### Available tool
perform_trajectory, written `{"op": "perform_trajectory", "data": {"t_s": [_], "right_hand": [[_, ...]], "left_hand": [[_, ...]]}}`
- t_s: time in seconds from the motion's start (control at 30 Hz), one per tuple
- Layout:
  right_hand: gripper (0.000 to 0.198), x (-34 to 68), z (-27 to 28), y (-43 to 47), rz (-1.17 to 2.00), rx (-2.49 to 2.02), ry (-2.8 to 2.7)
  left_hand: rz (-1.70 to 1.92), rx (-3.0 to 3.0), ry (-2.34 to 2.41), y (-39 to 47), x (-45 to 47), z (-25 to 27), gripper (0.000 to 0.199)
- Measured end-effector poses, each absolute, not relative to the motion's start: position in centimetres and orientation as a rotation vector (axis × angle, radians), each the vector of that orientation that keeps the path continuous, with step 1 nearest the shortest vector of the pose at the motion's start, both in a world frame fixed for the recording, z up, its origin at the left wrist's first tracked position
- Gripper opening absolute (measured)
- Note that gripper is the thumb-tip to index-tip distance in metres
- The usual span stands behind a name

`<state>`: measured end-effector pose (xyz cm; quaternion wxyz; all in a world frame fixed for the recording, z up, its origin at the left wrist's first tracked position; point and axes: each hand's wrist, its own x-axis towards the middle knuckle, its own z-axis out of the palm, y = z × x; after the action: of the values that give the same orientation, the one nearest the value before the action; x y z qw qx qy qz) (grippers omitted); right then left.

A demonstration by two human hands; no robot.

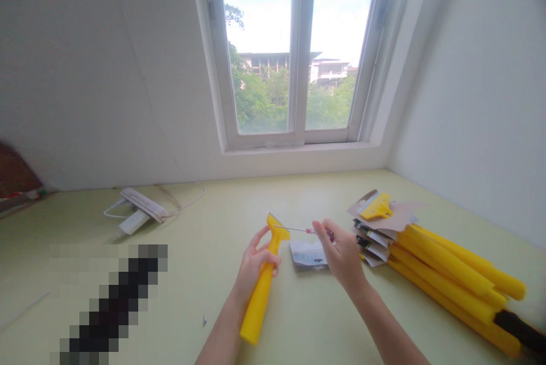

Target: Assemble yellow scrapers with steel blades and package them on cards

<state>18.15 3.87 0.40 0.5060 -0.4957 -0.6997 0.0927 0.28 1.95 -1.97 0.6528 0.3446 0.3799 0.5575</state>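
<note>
My left hand point(258, 260) is wrapped round the neck of a yellow scraper point(259, 302), which is held tilted with its head up and its thick handle toward me. In my right hand point(343, 251) is a screwdriver point(296, 229) with a thin metal shaft and a red-and-clear handle, mostly covered by the fingers. Its shaft points left, and the tip meets the scraper's head. Whether it sits in a screw is too small to tell. Below the shaft, a flat pale packet point(307, 257) lies on the table, partly hidden behind my right hand.
Several yellow-handled scrapers point(452, 274) with cardboard covers are stacked at the right. A white power strip point(143, 204) with a plug and cables lies at the back left. A small dark piece point(204, 320) rests on the table point(170, 285). A window point(298, 58) is behind.
</note>
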Motion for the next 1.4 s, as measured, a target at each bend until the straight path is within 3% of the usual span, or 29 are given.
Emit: {"op": "perform_trajectory", "data": {"t_s": [0.1,0.23,0.37,0.57,0.8,1.13,1.4], "right_hand": [[0.032,18.1,0.3,4.0,0.295,-1.226,-1.671],[0.018,18.1,0.8,3.9,0.474,-1.102,-1.685],[0.018,18.2,1.1,3.8,0.412,-1.061,-1.733],[0.036,18.3,0.2,4.1,0.238,-1.245,-1.762],[0.016,18.0,0.7,3.9,0.515,-1.035,-1.763],[0.027,18.1,0.8,3.8,0.341,-1.189,-1.739],[0.015,17.9,1.1,3.6,0.536,-1.019,-1.76]], "left_hand": [[1.263,0.78,0.859,2.0,0.4,-2.0,0.081],[1.264,0.765,0.868,1.9,0.3,-2.0,0.081],[1.272,0.766,0.868,2.1,0.1,-2.2,0.082],[1.266,0.769,0.872,2.0,0.2,-2.1,0.083],[1.31,0.797,0.87,1.6,0.3,-1.9,0.075],[1.26,0.789,0.86,2.2,0.1,-2.6,0.081],[1.279,0.778,0.849,2.3,0.1,-2.7,0.081]]}}
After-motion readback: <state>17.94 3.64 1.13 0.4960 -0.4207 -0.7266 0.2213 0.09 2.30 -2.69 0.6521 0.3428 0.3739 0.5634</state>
